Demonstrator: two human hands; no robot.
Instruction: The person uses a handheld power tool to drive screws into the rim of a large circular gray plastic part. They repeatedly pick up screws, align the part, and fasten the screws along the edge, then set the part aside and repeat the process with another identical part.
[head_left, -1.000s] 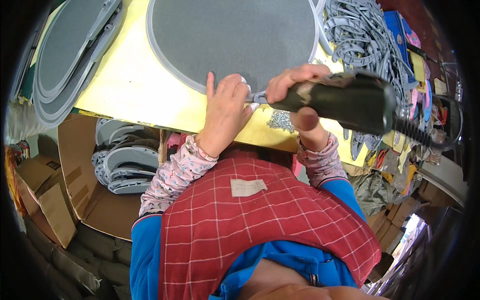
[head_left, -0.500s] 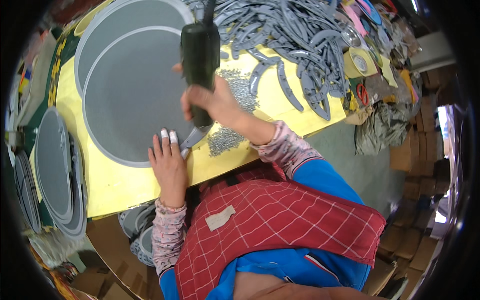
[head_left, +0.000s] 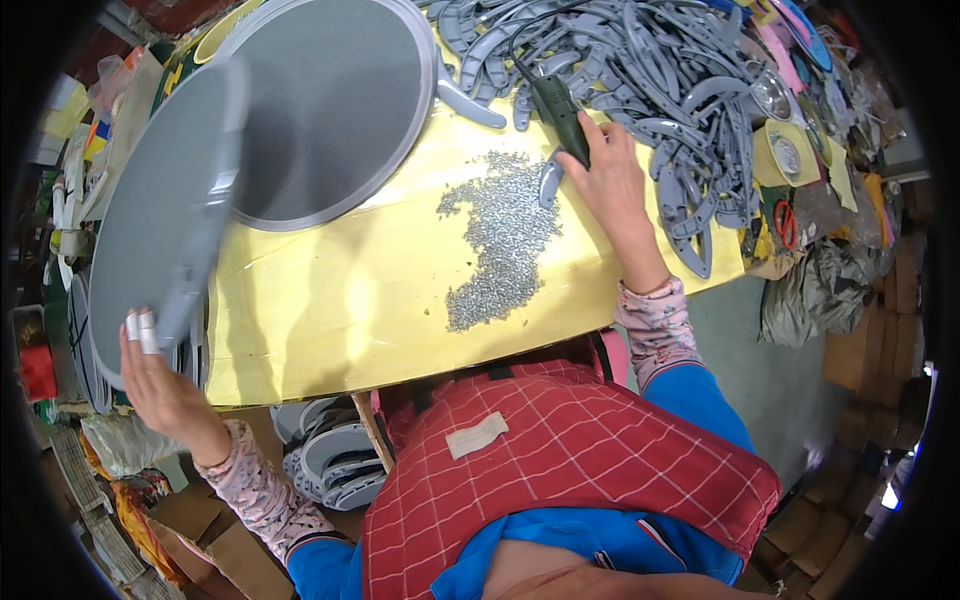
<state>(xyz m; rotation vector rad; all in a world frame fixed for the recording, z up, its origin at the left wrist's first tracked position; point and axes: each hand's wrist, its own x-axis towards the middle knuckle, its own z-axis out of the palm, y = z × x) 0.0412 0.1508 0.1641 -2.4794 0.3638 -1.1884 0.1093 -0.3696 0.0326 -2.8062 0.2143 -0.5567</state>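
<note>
At the left edge of the table, a round grey panel (head_left: 160,200) with a paler rim stands tilted and is slightly motion-blurred. My left hand (head_left: 165,400), two fingertips wrapped in white, grips its lower edge; the thumb is hidden. My right hand (head_left: 612,185) is closed around the lower end of a dark green electric screwdriver (head_left: 558,112), which leans over the parts at the back right. Beneath that hand a small curved grey piece (head_left: 550,180) shows. Loose silver screws (head_left: 505,240) are spread between my hands. Another large round grey panel (head_left: 330,110) lies flat farther back.
Curved grey plastic parts (head_left: 640,80) are heaped at the back right, beside a yellow container (head_left: 785,155) and red scissors (head_left: 785,225). More round panels (head_left: 85,340) stand off the table's left edge. Grey parts (head_left: 340,455) sit below the front edge of the yellow table (head_left: 300,340).
The upper round panel has been lifted off the lower one and swung left by my left hand. My right hand has carried the screwdriver right, away from the panel edge, to the parts heap.
</note>
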